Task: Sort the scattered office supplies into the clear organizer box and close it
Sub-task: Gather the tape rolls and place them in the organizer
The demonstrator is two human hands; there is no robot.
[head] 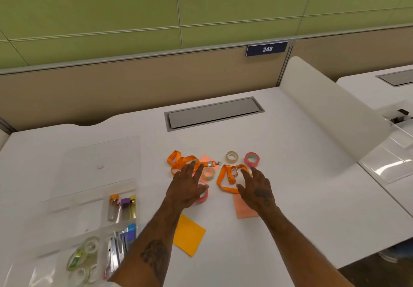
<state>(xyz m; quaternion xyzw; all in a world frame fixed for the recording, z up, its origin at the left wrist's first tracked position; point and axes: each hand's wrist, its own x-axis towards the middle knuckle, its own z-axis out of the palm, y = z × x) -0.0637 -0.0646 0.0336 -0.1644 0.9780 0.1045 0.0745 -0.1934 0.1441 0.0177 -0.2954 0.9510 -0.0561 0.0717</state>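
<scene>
Here both hands hover spread, palms down: left hand [186, 189] over a lanyard [182, 162], right hand [257, 189] by another, likely choosing. Open organizer box [89, 208] sits near the table's left edge, part-filled.

Organizer box [93, 188] left of lanyards [183, 162]

Scattered supplies [231, 175] (organizer box [89, 197] open)

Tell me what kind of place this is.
Most likely an open-plan office workstation: a white desk with a cable hatch, a fabric partition behind it, and a numbered plate reading 248.
</scene>
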